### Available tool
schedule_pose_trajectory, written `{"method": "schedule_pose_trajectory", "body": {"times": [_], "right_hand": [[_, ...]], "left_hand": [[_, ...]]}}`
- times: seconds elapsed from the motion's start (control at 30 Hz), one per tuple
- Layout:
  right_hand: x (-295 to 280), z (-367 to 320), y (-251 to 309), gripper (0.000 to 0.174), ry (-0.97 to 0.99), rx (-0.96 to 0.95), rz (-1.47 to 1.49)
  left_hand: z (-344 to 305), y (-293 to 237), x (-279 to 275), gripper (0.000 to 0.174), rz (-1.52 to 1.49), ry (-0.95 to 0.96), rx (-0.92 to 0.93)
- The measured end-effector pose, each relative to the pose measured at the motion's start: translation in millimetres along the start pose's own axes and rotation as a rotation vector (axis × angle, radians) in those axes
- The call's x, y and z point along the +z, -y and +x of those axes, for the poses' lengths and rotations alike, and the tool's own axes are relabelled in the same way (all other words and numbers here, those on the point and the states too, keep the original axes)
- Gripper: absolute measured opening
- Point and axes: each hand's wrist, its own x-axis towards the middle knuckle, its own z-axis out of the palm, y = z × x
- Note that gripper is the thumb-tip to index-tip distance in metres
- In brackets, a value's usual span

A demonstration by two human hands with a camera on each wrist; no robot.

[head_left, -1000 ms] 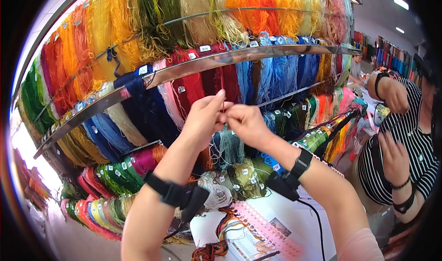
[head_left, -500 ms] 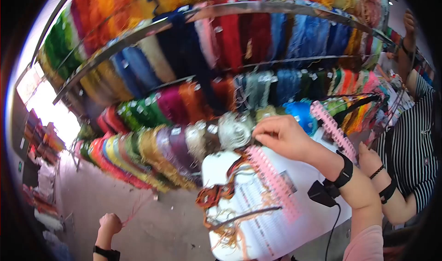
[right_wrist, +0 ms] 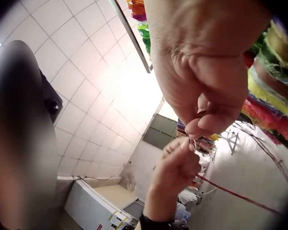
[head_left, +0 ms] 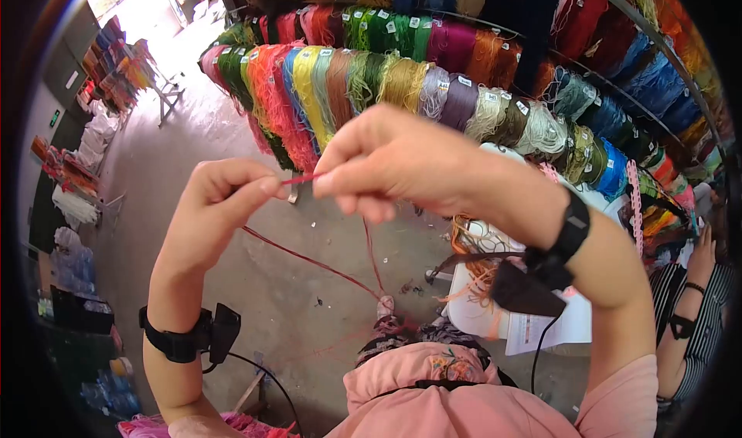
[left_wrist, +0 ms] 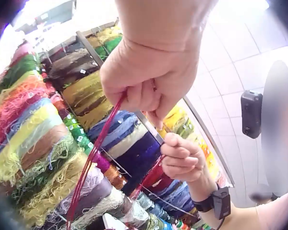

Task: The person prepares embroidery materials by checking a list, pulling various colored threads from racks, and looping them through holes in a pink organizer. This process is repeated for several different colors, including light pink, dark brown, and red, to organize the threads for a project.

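Dark red thread runs taut across a short gap between the two hands in the head view. My left hand pinches it between thumb and curled fingers, and a long strand hangs from that hand toward the floor. Close by on the right, my right hand pinches the other end of the short span, its lower fingers loosely bent. In the left wrist view several red strands trail down from the left fist. The right wrist view shows both hands' fingertips nearly meeting.
Racks of labelled, coloured skeins stretch behind the hands. A white table with papers and loose threads stands at the right, beside a person in a striped top. Plastic bags lie on the floor at the left.
The view has turned down and left. My hands were together before the rack, then spread wide apart; now they have come together again, both pinching the red thread.
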Motion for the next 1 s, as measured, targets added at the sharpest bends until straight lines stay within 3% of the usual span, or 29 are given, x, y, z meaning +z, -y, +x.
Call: {"method": "schedule_pose_trajectory", "body": {"times": [0.13, 0.2, 0.4, 0.6, 0.83, 0.93, 0.97, 1.0], "right_hand": [[-8.3, -29.6, 55.6, 0.016, -0.168, -0.247, -0.114], [-29.4, -52.9, 84.9, 0.017, -0.104, -0.409, -0.097], [-70.8, -180.2, 118.9, 0.016, -0.538, -0.67, -0.376], [-128.3, -318.5, 126.0, 0.015, -1.065, -0.686, -0.735], [-180.5, -394.3, 124.4, 0.013, -1.416, -0.582, -1.067], [-208.6, -390.7, 119.7, 0.013, -1.509, -0.566, -1.201], [-218.4, -385.8, 114.3, 0.013, -1.524, -0.563, -1.23], [-224.5, -377.7, 106.8, 0.012, -1.527, -0.578, -1.242]], "left_hand": [[-12.9, 44.6, -14.5, 0.017, -0.425, 0.014, 0.001], [-11.8, 76.0, -3.3, 0.018, -0.486, -0.023, -0.011], [-12.4, 141.7, 45.1, 0.019, -0.395, -0.129, -0.112], [-23.5, 136.6, 89.0, 0.018, -0.23, -0.193, -0.196], [-17.3, 138.0, 169.8, 0.018, 0.001, -0.157, -0.312], [-16.2, 137.7, 211.1, 0.023, 0.866, -0.348, 0.395], [-22.9, 122.2, 227.1, 0.022, 0.979, -0.427, 0.46], [-27.9, 108.6, 246.4, 0.02, 0.606, -0.331, 0.355]]}}
